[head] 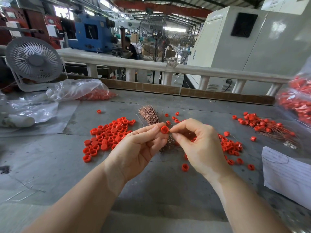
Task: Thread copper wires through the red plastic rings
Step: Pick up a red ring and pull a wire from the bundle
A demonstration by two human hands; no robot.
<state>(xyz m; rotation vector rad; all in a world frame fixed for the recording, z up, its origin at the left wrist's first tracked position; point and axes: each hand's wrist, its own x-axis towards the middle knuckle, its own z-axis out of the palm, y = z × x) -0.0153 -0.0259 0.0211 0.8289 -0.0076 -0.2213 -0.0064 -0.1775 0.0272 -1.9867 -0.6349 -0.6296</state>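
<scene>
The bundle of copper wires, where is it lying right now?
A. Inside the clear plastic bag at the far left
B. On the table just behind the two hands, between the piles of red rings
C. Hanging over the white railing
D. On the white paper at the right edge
B: the copper wire bundle lies on the grey table, fanned out just beyond the left hand and right hand, with red rings heaped beside it.

The left hand (134, 148) pinches a red ring (164, 129); the right hand (198, 145) pinches beside it.
</scene>
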